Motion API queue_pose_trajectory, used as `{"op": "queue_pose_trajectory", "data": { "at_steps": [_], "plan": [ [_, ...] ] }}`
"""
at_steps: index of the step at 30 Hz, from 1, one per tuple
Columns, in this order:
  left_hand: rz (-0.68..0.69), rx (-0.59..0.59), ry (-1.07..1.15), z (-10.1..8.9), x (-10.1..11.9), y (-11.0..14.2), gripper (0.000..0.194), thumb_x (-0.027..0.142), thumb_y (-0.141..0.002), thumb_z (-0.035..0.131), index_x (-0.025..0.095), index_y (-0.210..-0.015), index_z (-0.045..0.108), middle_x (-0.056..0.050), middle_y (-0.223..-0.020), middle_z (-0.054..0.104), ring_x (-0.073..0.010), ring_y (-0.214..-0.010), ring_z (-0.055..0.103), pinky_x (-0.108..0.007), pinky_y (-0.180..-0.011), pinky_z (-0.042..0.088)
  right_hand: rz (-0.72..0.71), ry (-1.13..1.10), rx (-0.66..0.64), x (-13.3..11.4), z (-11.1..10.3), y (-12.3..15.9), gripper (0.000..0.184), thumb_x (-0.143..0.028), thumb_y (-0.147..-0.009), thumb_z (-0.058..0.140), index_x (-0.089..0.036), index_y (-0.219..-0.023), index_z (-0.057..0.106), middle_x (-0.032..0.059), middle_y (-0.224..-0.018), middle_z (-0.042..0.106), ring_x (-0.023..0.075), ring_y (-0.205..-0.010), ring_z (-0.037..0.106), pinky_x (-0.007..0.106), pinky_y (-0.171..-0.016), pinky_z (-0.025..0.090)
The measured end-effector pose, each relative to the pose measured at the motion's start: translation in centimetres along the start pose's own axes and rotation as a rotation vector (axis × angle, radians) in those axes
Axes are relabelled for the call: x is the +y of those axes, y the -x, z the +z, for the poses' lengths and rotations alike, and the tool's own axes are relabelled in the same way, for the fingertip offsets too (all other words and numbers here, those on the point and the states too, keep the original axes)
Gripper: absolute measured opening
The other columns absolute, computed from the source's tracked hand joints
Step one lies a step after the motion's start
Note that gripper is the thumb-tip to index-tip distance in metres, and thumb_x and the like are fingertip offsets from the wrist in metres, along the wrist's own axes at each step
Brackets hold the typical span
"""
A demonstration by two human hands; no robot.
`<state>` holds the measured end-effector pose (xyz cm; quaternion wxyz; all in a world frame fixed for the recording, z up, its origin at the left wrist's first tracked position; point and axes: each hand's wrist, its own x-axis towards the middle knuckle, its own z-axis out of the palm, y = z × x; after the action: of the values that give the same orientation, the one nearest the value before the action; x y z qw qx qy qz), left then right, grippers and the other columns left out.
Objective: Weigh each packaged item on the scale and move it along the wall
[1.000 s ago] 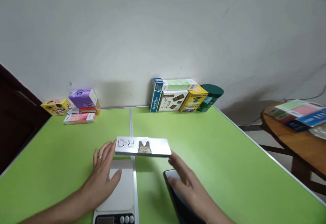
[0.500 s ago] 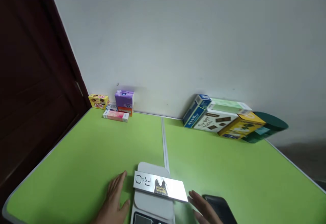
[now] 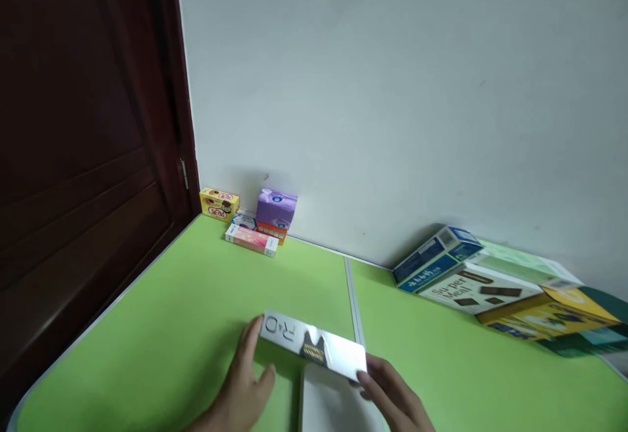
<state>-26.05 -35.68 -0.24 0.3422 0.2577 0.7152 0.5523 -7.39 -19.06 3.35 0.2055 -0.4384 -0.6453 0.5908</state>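
A long silver toothpaste-like box (image 3: 314, 347) with "R&O" lettering and a dark cat-eared shape hangs above the table in front of me. My left hand (image 3: 240, 379) presses its fingertips against the left end, the thumb held apart below. At the other end, the fingers and thumb of my right hand (image 3: 390, 393) grip the box. Beneath it lies a white kitchen scale (image 3: 333, 406), partly cut off by the bottom edge; its display is out of view.
Along the wall at back left stand a yellow box (image 3: 219, 205), a purple pack (image 3: 277, 208) on an orange box (image 3: 271, 232), and a pink box (image 3: 252, 239). A blue box (image 3: 436, 258), a white "Super Meal" box (image 3: 483, 288) and a yellow box (image 3: 549, 314) lean at right.
Both hands have closed in on the silver box's ends and lifted it off the scale. The view has turned left; the black object at right has left the picture.
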Motion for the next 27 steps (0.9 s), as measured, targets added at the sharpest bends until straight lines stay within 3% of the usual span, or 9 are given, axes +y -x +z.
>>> {"op": "queue_pose_trajectory", "data": {
  "at_steps": [5, 9, 12, 17, 27],
  "plan": [
    [0.176, 0.218, -0.149, -4.9, 2.3, -9.5, 0.064, 0.013, -0.075, 0.050, 0.017, -0.138, 0.035, -0.013, -0.146, 0.037, -0.0263, -0.137, 0.032, -0.045, -0.112, 0.029, -0.137, 0.040, -0.126, -3.3, 7.0, -8.0, 0.047, -0.043, -0.074, 0.062, -0.015, -0.112, 0.060, 0.0140, -0.112, 0.068, 0.0294, -0.101, 0.064, 0.043, -0.089, 0.051],
    [0.237, 0.395, -0.284, -7.8, 2.5, -16.9, 0.056, 0.008, -0.074, 0.050, 0.013, -0.129, 0.044, -0.016, -0.135, 0.049, -0.0251, -0.129, 0.044, -0.042, -0.111, 0.032, -0.282, 0.200, -0.070, -5.0, 12.3, -14.8, 0.045, -0.032, -0.081, 0.050, -0.010, -0.119, 0.054, 0.0173, -0.116, 0.065, 0.0273, -0.099, 0.064, 0.039, -0.085, 0.053],
    [0.216, 0.472, -0.319, -9.1, 2.6, -21.3, 0.055, 0.007, -0.073, 0.051, 0.013, -0.127, 0.045, -0.017, -0.133, 0.050, -0.0264, -0.128, 0.045, -0.042, -0.110, 0.033, -0.349, 0.300, -0.012, -5.8, 14.9, -18.7, 0.045, -0.029, -0.082, 0.047, -0.007, -0.120, 0.054, 0.0188, -0.115, 0.063, 0.0276, -0.098, 0.062, 0.038, -0.083, 0.052],
    [0.201, 0.492, -0.352, -9.7, 2.3, -25.9, 0.050, 0.006, -0.071, 0.054, 0.012, -0.120, 0.052, -0.016, -0.125, 0.057, -0.0275, -0.125, 0.049, -0.040, -0.107, 0.036, -0.359, 0.377, 0.072, -5.4, 16.9, -22.5, 0.040, -0.025, -0.082, 0.048, -0.008, -0.116, 0.058, 0.0188, -0.108, 0.061, 0.0302, -0.099, 0.059, 0.040, -0.088, 0.047],
    [0.189, 0.471, -0.387, -9.7, 2.0, -30.0, 0.049, 0.005, -0.075, 0.050, 0.010, -0.123, 0.047, -0.018, -0.123, 0.055, -0.0257, -0.122, 0.051, -0.039, -0.105, 0.037, -0.324, 0.443, 0.095, -4.7, 17.7, -25.0, 0.035, -0.024, -0.083, 0.047, -0.010, -0.114, 0.057, 0.0159, -0.104, 0.062, 0.0282, -0.097, 0.059, 0.035, -0.083, 0.045]
  ]
}}
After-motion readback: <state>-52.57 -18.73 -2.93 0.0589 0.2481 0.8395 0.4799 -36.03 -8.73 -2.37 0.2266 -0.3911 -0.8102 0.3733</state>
